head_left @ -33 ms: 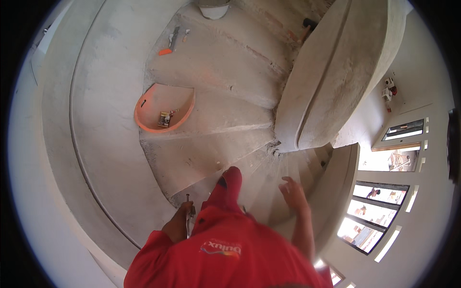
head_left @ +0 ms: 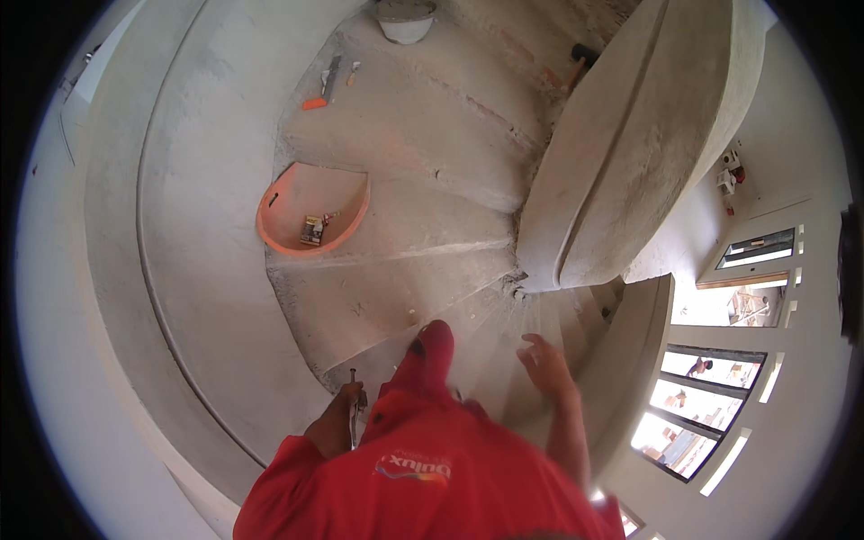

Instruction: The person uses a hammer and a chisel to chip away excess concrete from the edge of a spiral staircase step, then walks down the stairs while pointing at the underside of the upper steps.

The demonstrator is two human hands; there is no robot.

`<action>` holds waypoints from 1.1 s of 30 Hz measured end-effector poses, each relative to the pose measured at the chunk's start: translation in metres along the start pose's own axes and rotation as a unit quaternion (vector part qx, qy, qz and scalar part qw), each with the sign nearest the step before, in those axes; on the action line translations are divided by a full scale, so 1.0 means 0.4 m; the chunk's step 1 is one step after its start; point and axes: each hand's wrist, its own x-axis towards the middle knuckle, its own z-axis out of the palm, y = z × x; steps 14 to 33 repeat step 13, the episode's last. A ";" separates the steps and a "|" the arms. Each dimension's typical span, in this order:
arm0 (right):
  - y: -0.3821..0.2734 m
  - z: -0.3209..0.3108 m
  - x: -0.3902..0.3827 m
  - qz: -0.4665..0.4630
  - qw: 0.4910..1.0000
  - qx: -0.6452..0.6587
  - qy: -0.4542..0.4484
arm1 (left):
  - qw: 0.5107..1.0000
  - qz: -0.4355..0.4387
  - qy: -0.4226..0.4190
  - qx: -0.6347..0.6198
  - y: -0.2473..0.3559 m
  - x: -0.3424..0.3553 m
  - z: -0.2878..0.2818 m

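Observation:
My left hand (head_left: 343,409) is closed around a slim metal tool (head_left: 356,407). The tool's rod ends in a small flat head that sticks out above my fingers, and its exact kind is not clear. Held out on the other side over the steps, my right hand (head_left: 547,367) has slightly bent fingers that are apart, with nothing visible in them. Ahead and to the left, an orange curved tub (head_left: 351,225) rests on a step. A small dark-and-yellow box (head_left: 312,230) lies inside it beside a little reddish item.
Curving concrete stairs (head_left: 387,292) run between a left wall (head_left: 216,162) and a thick right balustrade (head_left: 630,153). Farther up are an orange-and-grey flat tool (head_left: 324,88), a pale bucket (head_left: 405,29) and a black-headed tool (head_left: 583,56). Windows (head_left: 706,405) line the right side.
The view has shifted slightly, so the tub, bucket and flat tool sit a little lower in the picture. My right hand appears slightly farther left. My left hand keeps hold of the tool.

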 end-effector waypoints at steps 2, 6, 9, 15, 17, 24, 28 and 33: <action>-0.112 -0.036 0.054 -0.035 0.999 0.004 -0.031 | 0.997 0.001 0.071 0.011 0.037 -0.047 -0.025; -0.256 -0.091 0.079 -0.069 0.998 0.008 0.003 | 0.881 0.307 0.170 0.316 0.254 -0.078 -0.134; -0.344 -0.142 0.079 -0.039 0.999 0.022 -0.002 | 0.927 0.302 0.197 0.107 0.603 -0.255 -0.012; -0.419 -0.136 0.159 -0.040 0.997 0.045 -0.040 | 0.833 0.538 0.130 -0.022 0.983 -0.435 0.087; -0.419 -0.136 0.159 -0.040 0.997 0.045 -0.040 | 0.833 0.538 0.130 -0.022 0.983 -0.435 0.087; -0.419 -0.136 0.159 -0.040 0.997 0.045 -0.040 | 0.833 0.538 0.130 -0.022 0.983 -0.435 0.087; -0.419 -0.136 0.159 -0.040 0.997 0.045 -0.040 | 0.833 0.538 0.130 -0.022 0.983 -0.435 0.087; -0.419 -0.136 0.159 -0.040 0.997 0.045 -0.040 | 0.833 0.538 0.130 -0.022 0.983 -0.435 0.087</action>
